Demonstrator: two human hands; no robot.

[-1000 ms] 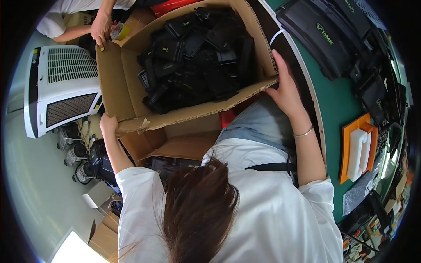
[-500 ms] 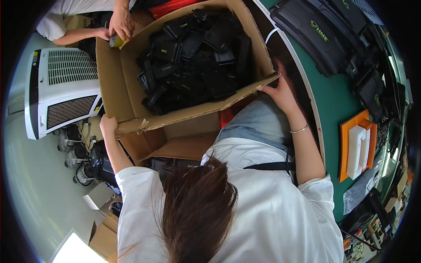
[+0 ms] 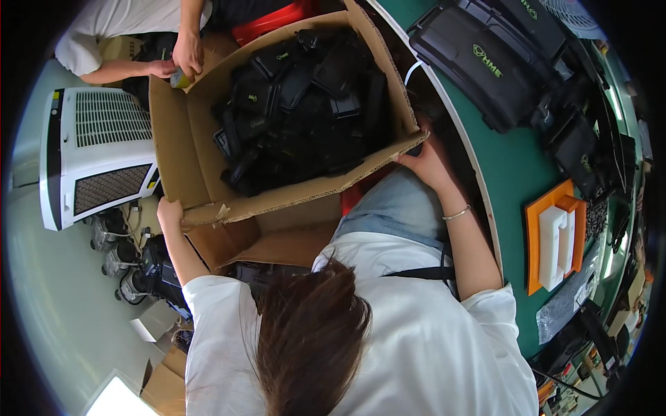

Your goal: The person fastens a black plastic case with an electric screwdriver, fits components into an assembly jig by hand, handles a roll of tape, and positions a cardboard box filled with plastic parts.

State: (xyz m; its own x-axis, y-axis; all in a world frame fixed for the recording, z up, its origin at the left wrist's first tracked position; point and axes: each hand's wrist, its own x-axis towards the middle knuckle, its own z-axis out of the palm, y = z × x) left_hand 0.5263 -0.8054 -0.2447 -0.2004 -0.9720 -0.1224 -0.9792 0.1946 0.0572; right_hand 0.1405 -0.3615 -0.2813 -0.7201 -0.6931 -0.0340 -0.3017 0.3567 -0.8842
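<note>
An open cardboard box, tilted in the upper middle, holds a heap of black plastic cases. My left hand grips the near left corner of its rim, fingers closed on the cardboard. At the near right corner my right hand holds the rim between thumb and fingers; part of the fingers is behind the flap. Across the far left corner, a co-worker's two hands are at a small yellow roll beside the box edge.
A second cardboard box with black items stands below the first. On the right, a green table bears large black cases and an orange tray with white blocks. A white machine stands left, and a red stool lies beyond the box.
The co-worker's hands have come together at the roll by the box corner. My right hand and the right side of the box have shifted slightly left and down in view.
</note>
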